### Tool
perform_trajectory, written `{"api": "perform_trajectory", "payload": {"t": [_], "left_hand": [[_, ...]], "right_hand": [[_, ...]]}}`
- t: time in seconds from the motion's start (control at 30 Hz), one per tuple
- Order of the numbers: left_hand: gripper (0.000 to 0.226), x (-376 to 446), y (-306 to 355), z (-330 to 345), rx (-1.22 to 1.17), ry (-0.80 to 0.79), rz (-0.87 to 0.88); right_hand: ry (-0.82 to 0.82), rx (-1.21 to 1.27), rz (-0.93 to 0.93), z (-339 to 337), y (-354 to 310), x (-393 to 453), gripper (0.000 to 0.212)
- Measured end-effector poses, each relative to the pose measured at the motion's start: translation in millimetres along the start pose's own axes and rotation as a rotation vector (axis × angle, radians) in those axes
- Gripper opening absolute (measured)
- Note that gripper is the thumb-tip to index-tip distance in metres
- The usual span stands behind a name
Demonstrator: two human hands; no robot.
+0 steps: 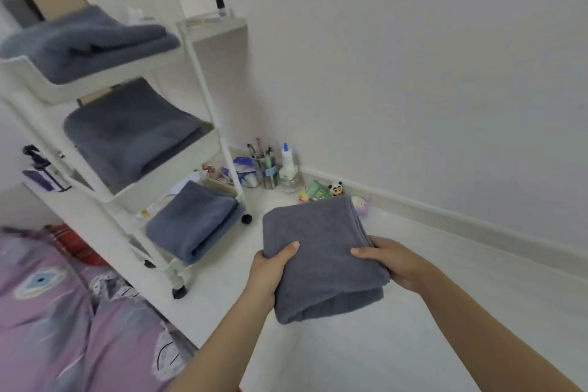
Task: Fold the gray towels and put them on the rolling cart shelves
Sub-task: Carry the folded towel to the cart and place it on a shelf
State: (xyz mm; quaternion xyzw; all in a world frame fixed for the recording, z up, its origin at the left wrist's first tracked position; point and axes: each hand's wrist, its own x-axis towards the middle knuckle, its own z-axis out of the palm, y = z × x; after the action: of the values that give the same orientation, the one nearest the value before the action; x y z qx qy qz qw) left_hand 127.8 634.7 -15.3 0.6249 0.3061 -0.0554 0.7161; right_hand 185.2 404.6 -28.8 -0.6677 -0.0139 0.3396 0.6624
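The cart (203,95), up and to the left of both hands, already carried a towel on each of three shelves. The folded towel (321,251) hung between the left hand (270,267) and right hand (393,261), each gripping a side edge, thumb on top. Its long axis ran away from the hands, the thick rounded edge apparently nearest. Placement would go best kept level, both grips even, so the layers stay stacked.

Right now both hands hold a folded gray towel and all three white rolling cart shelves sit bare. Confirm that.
Not bare: the head view shows a folded gray towel on the top, middle and bottom shelves. Both hands, left and right, do hold a folded gray towel.
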Motion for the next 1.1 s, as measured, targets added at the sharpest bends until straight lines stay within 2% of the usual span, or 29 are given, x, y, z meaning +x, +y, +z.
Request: {"api": "perform_trajectory", "payload": {"t": [0.13,0.27,0.37,0.57,0.67,0.77,0.97,1.1], "left_hand": [[0.068,11.7,29.5,-62.2,-0.076,0.111,0.091],[0.086,29.3,46.4,-107.4,-0.077,0.278,0.2],[0.095,47.3,54.7,-130.6,-0.072,0.331,0.292],[0.076,75.8,66.9,-153.0,0.03,0.451,0.413],[0.062,84.3,78.3,-159.0,0.0,0.502,0.479],[0.052,95.1,81.3,-161.3,-0.033,0.567,0.483],[0.061,129.3,76.0,-164.9,0.028,0.794,0.407],[0.057,145.2,78.6,-170.4,0.077,0.906,0.325]], "right_hand": [[-0.064,-0.057,-0.08,58.4,-40.9,50.5,0.053],[-0.05,-0.151,-0.138,109.0,-79.2,100.0,0.04],[-0.043,-0.199,-0.173,140.7,-99.7,133.1,0.03],[-0.089,-0.119,-0.153,173.8,-124.3,188.1,0.027],[-0.085,-0.023,-0.164,180.9,-138.5,207.9,0.028],[-0.101,0.073,-0.166,182.7,-145.0,226.5,0.032],[-0.128,0.15,-0.123,200.5,-131.0,270.5,0.04],[-0.175,0.17,-0.126,209.2,-131.7,293.8,0.028]]}}
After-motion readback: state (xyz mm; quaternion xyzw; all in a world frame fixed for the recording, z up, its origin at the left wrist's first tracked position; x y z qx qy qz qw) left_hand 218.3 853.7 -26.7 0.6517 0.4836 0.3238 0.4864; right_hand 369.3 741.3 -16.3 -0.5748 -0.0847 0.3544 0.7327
